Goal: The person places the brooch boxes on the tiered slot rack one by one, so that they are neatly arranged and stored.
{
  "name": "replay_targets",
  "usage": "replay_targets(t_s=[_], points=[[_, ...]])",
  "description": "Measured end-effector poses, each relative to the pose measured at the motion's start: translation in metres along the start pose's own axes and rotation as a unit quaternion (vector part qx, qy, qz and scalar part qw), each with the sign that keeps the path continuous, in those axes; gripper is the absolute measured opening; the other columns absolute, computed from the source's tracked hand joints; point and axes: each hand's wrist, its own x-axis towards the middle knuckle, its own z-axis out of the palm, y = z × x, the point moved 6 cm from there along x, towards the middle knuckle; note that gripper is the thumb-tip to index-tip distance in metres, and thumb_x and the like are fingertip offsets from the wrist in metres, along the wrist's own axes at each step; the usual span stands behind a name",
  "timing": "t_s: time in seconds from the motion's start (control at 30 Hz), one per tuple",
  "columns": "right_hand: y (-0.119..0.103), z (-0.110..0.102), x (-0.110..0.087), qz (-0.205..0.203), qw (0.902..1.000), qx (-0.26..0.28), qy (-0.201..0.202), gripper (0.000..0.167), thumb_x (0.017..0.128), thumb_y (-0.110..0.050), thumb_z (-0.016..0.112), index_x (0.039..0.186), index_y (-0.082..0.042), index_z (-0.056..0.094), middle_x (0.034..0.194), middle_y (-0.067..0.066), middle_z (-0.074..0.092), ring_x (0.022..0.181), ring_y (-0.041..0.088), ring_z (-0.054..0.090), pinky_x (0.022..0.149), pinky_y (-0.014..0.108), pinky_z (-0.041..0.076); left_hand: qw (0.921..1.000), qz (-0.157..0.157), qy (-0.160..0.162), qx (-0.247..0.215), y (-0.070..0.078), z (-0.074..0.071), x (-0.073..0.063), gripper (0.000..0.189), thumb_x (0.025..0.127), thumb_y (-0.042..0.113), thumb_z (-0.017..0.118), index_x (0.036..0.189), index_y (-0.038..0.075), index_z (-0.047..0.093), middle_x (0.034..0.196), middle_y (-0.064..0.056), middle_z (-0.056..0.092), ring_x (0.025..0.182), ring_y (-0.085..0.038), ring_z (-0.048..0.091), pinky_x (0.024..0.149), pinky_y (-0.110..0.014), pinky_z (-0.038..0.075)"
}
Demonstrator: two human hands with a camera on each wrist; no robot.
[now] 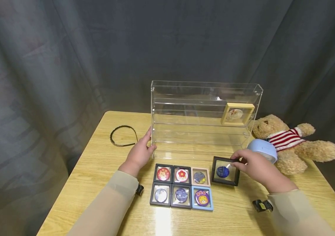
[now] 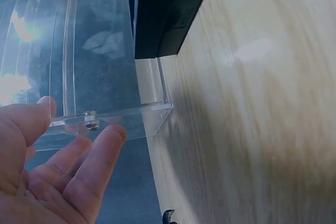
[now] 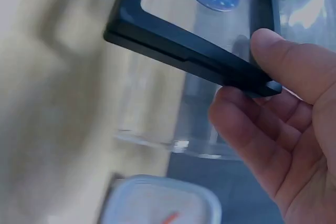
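Note:
My right hand [image 1: 251, 164] pinches a black display frame [image 1: 214, 170] by its right side, thumb on the front and fingers behind. A round blue badge [image 1: 222, 171] sits inside it. The frame is held up in front of a clear acrylic display rack [image 1: 196, 149]. Beside the rack's left end is my left hand [image 1: 139, 153], its fingers rather straight against the side panel. The left wrist view shows the thumb and fingers of my left hand [image 2: 63, 177] at the panel edge. One yellow frame [image 1: 225, 114] stands on an upper shelf at the right.
Several framed badges [image 1: 182, 185] lie in two rows before the rack. A black headband [image 1: 111, 139] is at the left. On the right are a light-blue rounded object [image 1: 263, 147] and a teddy bear [image 1: 288, 141] in a striped top. Dark curtains [image 1: 167, 39] hang behind.

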Motion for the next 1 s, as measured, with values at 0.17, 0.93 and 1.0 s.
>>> replay_targets(t_s=[0.17,0.93,1.0], points=[[-0.011,-0.027,0.014,0.018,0.9997,-0.013,0.01,0.016,0.089,-0.014,0.075,0.104,-0.011,0.071,0.096,0.002,0.067,0.073,0.015,0.057,0.059,0.035,0.048,1.0,0.006,0.004,0.001,0.0,-0.001,0.001,0.085,0.099,0.031,0.062,0.152,0.055,-0.001,0.15,-0.006,0.045,0.101,-0.033,0.064,0.088,-0.054,0.052],[-0.092,-0.14,0.08,-0.019,0.9888,-0.056,0.137,0.029,0.091,-0.021,0.074,0.118,-0.011,0.069,0.113,0.008,0.059,0.095,0.026,0.056,0.081,0.05,0.05,0.9999,0.001,0.008,-0.007,-0.003,0.003,0.0,0.087,0.099,0.028,0.063,0.151,0.057,0.0,0.15,-0.005,0.046,0.101,-0.031,0.064,0.09,-0.054,0.051],[-0.093,-0.144,0.084,-0.018,0.9873,-0.056,0.148,0.029,0.092,-0.022,0.073,0.119,-0.011,0.069,0.114,0.009,0.058,0.095,0.027,0.055,0.081,0.05,0.049,0.9999,0.003,0.009,-0.005,-0.002,0.003,0.0,0.087,0.099,0.028,0.063,0.151,0.057,0.0,0.15,-0.005,0.046,0.101,-0.031,0.064,0.09,-0.054,0.051]])
